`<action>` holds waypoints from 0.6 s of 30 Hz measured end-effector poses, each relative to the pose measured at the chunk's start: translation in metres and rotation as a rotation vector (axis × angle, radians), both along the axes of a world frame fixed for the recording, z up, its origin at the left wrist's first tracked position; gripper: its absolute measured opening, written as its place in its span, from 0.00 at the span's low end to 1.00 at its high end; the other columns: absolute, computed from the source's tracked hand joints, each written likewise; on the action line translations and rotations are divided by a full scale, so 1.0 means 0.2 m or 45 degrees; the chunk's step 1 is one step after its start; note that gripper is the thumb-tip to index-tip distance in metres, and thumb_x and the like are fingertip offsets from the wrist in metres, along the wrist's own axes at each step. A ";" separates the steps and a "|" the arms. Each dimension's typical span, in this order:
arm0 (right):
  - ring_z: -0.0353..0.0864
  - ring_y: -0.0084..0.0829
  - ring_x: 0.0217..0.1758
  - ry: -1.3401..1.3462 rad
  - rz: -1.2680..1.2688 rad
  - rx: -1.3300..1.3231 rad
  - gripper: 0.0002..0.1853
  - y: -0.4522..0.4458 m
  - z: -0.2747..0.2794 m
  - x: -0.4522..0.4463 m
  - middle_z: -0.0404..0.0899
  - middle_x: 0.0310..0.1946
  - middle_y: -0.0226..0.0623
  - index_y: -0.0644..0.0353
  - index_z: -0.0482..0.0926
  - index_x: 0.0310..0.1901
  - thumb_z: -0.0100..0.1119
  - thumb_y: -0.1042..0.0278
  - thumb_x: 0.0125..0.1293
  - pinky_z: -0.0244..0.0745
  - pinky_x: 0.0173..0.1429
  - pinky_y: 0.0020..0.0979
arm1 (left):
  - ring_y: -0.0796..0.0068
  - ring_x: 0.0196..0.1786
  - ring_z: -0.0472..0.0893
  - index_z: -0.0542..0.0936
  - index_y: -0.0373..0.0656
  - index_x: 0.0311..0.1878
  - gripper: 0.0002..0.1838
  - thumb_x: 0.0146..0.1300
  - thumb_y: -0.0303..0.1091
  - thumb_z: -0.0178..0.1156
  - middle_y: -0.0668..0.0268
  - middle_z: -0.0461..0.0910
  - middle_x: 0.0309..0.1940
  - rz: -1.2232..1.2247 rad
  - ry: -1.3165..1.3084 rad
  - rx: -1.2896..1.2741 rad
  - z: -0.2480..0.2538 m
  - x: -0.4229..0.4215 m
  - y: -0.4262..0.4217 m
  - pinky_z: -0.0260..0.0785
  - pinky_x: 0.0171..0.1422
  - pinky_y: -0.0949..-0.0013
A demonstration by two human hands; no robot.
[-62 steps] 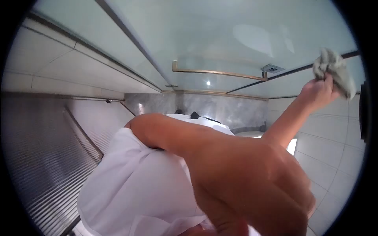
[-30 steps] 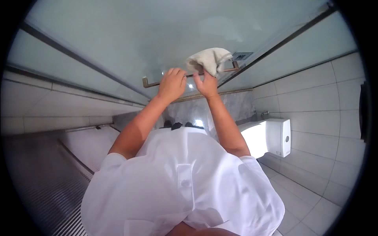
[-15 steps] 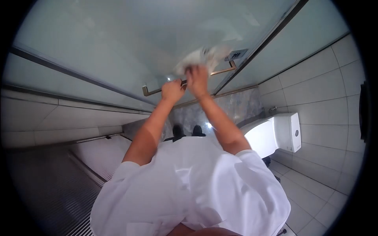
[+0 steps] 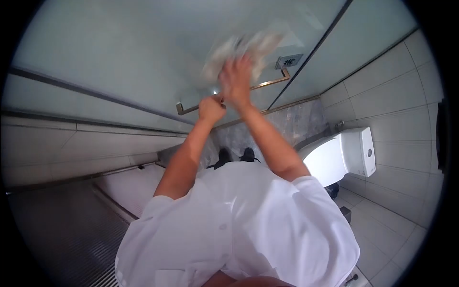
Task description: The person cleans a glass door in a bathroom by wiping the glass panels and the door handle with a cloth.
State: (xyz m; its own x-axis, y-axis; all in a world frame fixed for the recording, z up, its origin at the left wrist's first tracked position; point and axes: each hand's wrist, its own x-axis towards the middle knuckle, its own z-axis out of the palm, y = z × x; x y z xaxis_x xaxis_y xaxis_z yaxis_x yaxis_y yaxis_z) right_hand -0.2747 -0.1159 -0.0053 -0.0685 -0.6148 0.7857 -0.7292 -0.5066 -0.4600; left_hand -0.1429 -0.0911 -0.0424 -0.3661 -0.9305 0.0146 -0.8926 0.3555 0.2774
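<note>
The picture is moderately bright, with a cool tone. A small glint sits on the glass door (image 4: 143,57) beside the handle (image 4: 267,83). The cloth (image 4: 244,52) is blurred by motion. The white toilet (image 4: 330,160) looks nearly overexposed. Strong lens distortion bends the tile wall (image 4: 392,110), and the corners are black.

White short-sleeved shirt (image 4: 229,229), buttoned; black shoes (image 4: 247,155); bare fingers (image 4: 237,67).

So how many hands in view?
2: the left hand is closed on the door handle; the right hand is beside it, over a motion-blurred cloth at the glass door.
</note>
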 end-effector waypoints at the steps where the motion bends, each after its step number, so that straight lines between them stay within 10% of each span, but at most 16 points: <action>1: 0.53 0.64 0.72 0.108 0.109 0.245 0.26 0.10 -0.17 0.03 0.65 0.64 0.58 0.58 0.71 0.62 0.53 0.61 0.63 0.42 0.73 0.62 | 0.52 0.38 0.82 0.78 0.44 0.36 0.09 0.52 0.34 0.58 0.57 0.83 0.33 0.004 -0.064 0.035 0.00 0.00 -0.01 0.73 0.42 0.50; 4: 0.61 0.56 0.70 -0.089 0.175 0.350 0.21 0.12 -0.20 0.04 0.71 0.61 0.50 0.51 0.78 0.57 0.55 0.60 0.62 0.50 0.74 0.54 | 0.53 0.38 0.82 0.79 0.44 0.37 0.09 0.51 0.34 0.58 0.57 0.83 0.34 0.039 -0.059 0.054 -0.04 0.01 -0.01 0.73 0.42 0.51; 6: 0.64 0.57 0.68 -0.021 0.009 -0.221 0.24 0.02 -0.01 -0.06 0.67 0.65 0.50 0.56 0.75 0.59 0.58 0.61 0.61 0.55 0.71 0.55 | 0.53 0.38 0.82 0.79 0.44 0.37 0.10 0.50 0.33 0.59 0.57 0.83 0.34 0.069 0.001 0.062 -0.04 0.01 0.00 0.73 0.43 0.51; 10: 0.81 0.49 0.40 -0.105 -0.089 -0.388 0.09 -0.17 0.61 -0.26 0.81 0.39 0.40 0.56 0.81 0.43 0.58 0.69 0.62 0.74 0.46 0.43 | 0.52 0.38 0.82 0.80 0.44 0.38 0.10 0.50 0.33 0.58 0.57 0.83 0.33 0.060 0.015 0.012 0.00 -0.01 0.01 0.73 0.43 0.50; 11: 0.77 0.52 0.48 -0.169 -0.054 -0.356 0.08 -0.15 0.71 -0.25 0.79 0.39 0.45 0.58 0.80 0.40 0.58 0.68 0.59 0.69 0.53 0.50 | 0.52 0.38 0.82 0.80 0.44 0.38 0.10 0.51 0.32 0.58 0.57 0.83 0.33 0.058 0.027 -0.012 -0.01 0.00 0.01 0.73 0.43 0.51; 15: 0.57 0.54 0.71 0.177 -0.121 -0.133 0.15 -0.05 0.34 -0.06 0.70 0.59 0.46 0.55 0.81 0.44 0.59 0.64 0.54 0.53 0.65 0.63 | 0.52 0.39 0.82 0.80 0.44 0.38 0.10 0.51 0.32 0.58 0.57 0.83 0.33 0.045 0.001 -0.019 -0.02 0.00 0.00 0.73 0.43 0.51; 18: 0.62 0.55 0.68 0.267 0.070 0.048 0.20 0.09 -0.06 -0.04 0.72 0.58 0.46 0.53 0.80 0.49 0.61 0.64 0.52 0.55 0.67 0.60 | 0.49 0.39 0.81 0.78 0.44 0.37 0.09 0.53 0.34 0.57 0.53 0.82 0.32 0.101 0.181 0.003 -0.03 0.00 0.01 0.72 0.41 0.49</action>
State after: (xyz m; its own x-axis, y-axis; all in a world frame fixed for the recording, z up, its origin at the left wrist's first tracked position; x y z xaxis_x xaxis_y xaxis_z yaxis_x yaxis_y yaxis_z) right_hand -0.2821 -0.0984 -0.0175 0.1280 -0.6423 0.7557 -0.7828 -0.5333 -0.3207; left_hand -0.1431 -0.0890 -0.0492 -0.2856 -0.9565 0.0587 -0.8696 0.2845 0.4035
